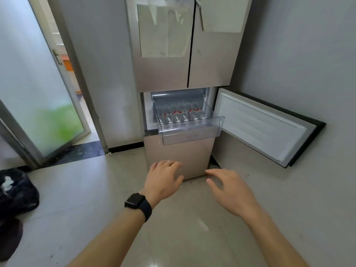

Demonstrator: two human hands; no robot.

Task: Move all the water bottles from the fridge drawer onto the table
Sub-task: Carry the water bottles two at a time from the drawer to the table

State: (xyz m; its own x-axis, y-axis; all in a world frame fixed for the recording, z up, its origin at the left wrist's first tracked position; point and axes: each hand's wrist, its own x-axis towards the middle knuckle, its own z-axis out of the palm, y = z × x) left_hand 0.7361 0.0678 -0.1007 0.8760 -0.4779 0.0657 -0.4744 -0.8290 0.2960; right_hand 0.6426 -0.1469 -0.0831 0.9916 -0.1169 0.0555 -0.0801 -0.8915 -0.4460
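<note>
We see a fridge (pixel 179 74) with a brushed, metallic-looking front, a clear glossy plastic drawer (pixel 190 132) holding clear plastic bottles (pixel 179 117), a glossy tiled floor (pixel 81 189), matt walls (pixel 298 54), a frosted glass door (pixel 32 83) and a matt black watch (pixel 137 204).

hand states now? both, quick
Left hand: open, empty, short of the drawer.
Right hand: open, empty.

Clear plastic water bottles (pixel 180 116) with red-and-white labels are being held in the transparent fridge drawer (pixel 190 132), which is standing pulled out from the fridge. The bottles are lying on their sides, packed side by side in a row.
</note>
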